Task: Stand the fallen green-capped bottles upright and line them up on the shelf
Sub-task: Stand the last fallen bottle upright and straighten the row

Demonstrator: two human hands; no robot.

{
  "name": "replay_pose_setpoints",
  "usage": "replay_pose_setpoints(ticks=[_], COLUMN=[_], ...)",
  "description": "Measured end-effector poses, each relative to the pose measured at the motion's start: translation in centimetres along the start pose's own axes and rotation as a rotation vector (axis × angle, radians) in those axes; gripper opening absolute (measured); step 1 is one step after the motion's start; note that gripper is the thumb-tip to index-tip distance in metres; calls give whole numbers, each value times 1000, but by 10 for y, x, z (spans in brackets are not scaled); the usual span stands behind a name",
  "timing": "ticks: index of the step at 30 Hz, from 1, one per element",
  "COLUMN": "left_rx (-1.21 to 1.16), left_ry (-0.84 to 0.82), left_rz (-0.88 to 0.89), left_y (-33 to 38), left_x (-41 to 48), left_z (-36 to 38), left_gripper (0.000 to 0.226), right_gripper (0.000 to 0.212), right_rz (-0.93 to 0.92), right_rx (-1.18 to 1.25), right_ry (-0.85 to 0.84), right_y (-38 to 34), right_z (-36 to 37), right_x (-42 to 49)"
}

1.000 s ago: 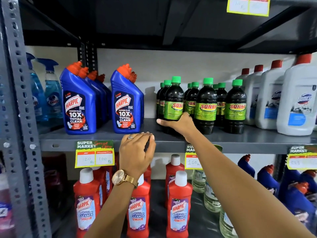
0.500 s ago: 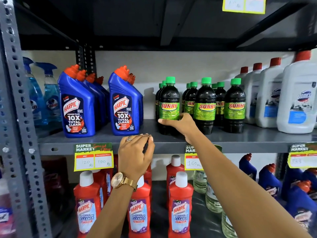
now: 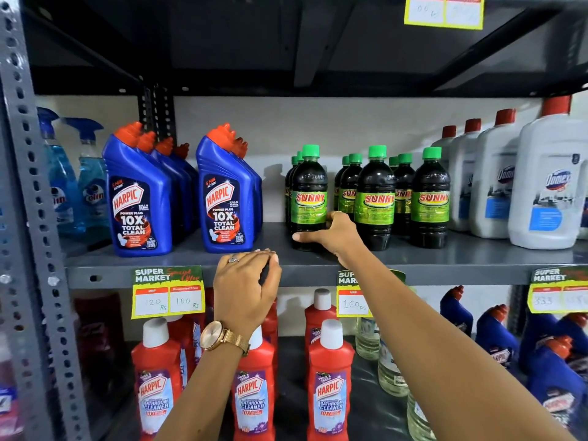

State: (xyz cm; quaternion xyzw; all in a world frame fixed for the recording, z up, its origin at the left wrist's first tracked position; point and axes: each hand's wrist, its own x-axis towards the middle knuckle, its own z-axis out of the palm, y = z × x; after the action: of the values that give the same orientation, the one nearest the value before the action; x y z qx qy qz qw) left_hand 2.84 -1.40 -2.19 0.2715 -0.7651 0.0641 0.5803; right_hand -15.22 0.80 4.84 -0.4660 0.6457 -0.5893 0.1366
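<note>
Now, head view: the right hand (image 3: 331, 232) wraps low around the leftmost front Sunny bottle (image 3: 309, 198), upright at twelve o'clock on the shelf (image 3: 477, 261). Nudge it level with its neighbours, label forward. The left hand (image 3: 245, 281) rests loosely curled on the shelf lip, holding nothing.

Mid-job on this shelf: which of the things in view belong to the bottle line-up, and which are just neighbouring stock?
Part of the job:
- green-capped bottles, all upright
- right hand on the front-left bottle
- left hand at the shelf edge

Just neighbouring stock:
- blue Harpic bottles
- white Domex jugs
- spray bottles
- red Harpic bottles
- price tags
</note>
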Motion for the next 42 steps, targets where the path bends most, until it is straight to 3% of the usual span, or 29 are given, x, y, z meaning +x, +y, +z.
replay_pose_setpoints(ticks=[10,16,17,20,21,23,26,28,32,36,42], left_rx=[15,137,180,158,112,47,52,75,107,103,101], left_ry=[-4,-55,-72,-131,-160,-232,-301,-239,-112,-31,13], left_rz=[-9,35,64,148,170,189,169,123,36,120,22], left_y=[0,2,3,12,19,34,52,61,61,59,65], left_x=[1,3,4,9,13,21,31,29,22,20,17], left_z=[0,-3,-4,-3,-1,7,26,35,44,48,53], left_gripper=[28,31,31,36,38,40,52,59,73,64,65], right_gripper=[45,82,78,40,35,47,87,98,67,73,70], right_rz=[-1,-42,-84,-233,-250,-178,51,98,46,-5,-28], right_rx=[-4,17,13,-32,-56,-118,-205,-205,-146,-190,-168], right_ry=[-22,-54,-33,180,272,355,183,37,-111,-73,-114], right_y=[-1,-10,-11,-7,-3,9,25,29,26,34,36], right_z=[1,-22,-34,-82,-98,-123,-137,-136,-126,-120,-121], right_x=[-1,-22,-29,-44,-46,-44,-35,-25,-1,8,8])
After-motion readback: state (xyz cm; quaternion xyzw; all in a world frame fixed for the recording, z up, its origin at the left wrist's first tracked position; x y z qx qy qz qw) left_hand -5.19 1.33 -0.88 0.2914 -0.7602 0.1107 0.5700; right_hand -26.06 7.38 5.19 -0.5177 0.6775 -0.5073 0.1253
